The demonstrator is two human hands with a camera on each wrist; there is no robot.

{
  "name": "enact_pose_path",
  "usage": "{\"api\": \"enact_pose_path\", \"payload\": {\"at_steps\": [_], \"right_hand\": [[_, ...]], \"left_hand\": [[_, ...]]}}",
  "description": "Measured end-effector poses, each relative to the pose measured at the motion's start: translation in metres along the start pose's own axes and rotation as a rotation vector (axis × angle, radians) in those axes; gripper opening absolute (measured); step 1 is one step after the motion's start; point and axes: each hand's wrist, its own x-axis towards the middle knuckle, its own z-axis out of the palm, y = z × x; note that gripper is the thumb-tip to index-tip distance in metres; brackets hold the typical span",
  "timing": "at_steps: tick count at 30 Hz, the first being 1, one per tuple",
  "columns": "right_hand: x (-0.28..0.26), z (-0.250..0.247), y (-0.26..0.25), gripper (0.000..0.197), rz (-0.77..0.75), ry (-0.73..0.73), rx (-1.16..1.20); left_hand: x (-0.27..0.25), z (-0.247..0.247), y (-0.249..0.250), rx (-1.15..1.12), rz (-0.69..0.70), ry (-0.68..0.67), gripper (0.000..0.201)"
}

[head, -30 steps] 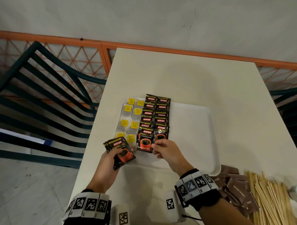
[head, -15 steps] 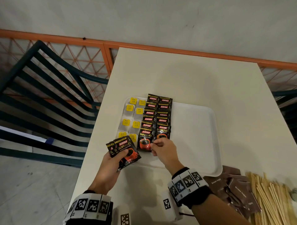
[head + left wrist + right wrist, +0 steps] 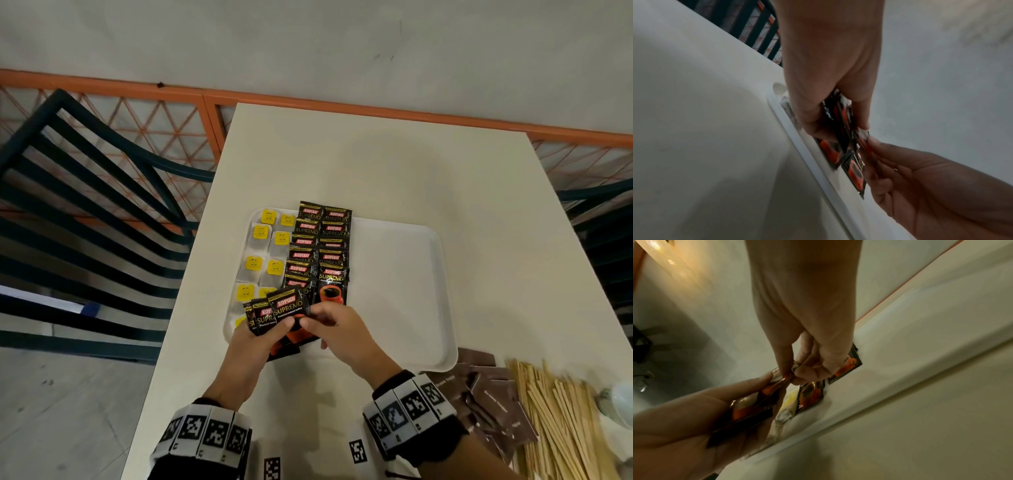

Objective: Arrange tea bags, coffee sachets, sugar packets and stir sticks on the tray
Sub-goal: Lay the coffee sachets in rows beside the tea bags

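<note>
Two columns each of yellow-tagged white tea bags (image 3: 262, 253) and black foil coffee sachets (image 3: 320, 246) already lining white plastic tray (image 3: 404, 291), left hand (image 3: 255, 346) fanning spare sachets (image 3: 274, 313), right hand (image 3: 342, 334) pinching the top one, leaving brown sugar packets (image 3: 486, 394) and wooden stir sticks (image 3: 561, 418) waiting on pale desk (image 3: 376, 164).

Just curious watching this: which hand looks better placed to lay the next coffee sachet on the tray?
The right hand, probably. It already pinches the top sachet of the fan held by the left hand, right beside the coffee rows on the tray.
</note>
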Motion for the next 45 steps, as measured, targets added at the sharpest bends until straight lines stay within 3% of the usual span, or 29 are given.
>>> {"api": "enact_pose_path", "payload": {"at_steps": [4, 12, 19, 31, 34, 36, 39, 41, 45], "right_hand": [[0.0, -0.012, 0.004, 0.02, 0.043, 0.074, 0.053], [0.001, -0.031, 0.015, 0.012, 0.185, 0.255, 0.45], [0.007, -0.025, 0.021, 0.013, 0.171, 0.41, 0.025], [0.007, -0.016, 0.023, 0.02, 0.055, 0.508, -0.215], [0.003, -0.014, 0.017, 0.012, -0.031, 0.448, -0.26], [-0.001, -0.012, 0.01, 0.015, -0.086, 0.3, -0.268], [-0.006, -0.008, 0.005, 0.011, -0.043, 0.071, -0.153], [-0.007, -0.006, 0.006, 0.007, -0.02, 0.031, -0.084], [-0.007, -0.013, 0.008, 0.017, 0.048, 0.06, -0.046]], "left_hand": [[0.004, 0.006, -0.004, -0.052, -0.058, 0.024, 0.021], [0.009, -0.001, -0.009, -0.146, -0.14, 0.107, 0.019], [0.008, -0.003, -0.009, -0.154, -0.142, 0.102, 0.015], [0.002, 0.002, -0.008, -0.028, -0.068, 0.045, 0.02], [0.002, 0.004, -0.007, 0.002, -0.044, 0.031, 0.021], [0.002, 0.006, -0.007, 0.013, -0.038, 0.024, 0.026], [0.002, 0.008, -0.006, 0.019, -0.034, 0.002, 0.028], [0.002, 0.01, -0.005, 0.02, -0.035, -0.013, 0.023], [0.006, 0.012, -0.003, -0.001, -0.11, -0.012, 0.018]]}}
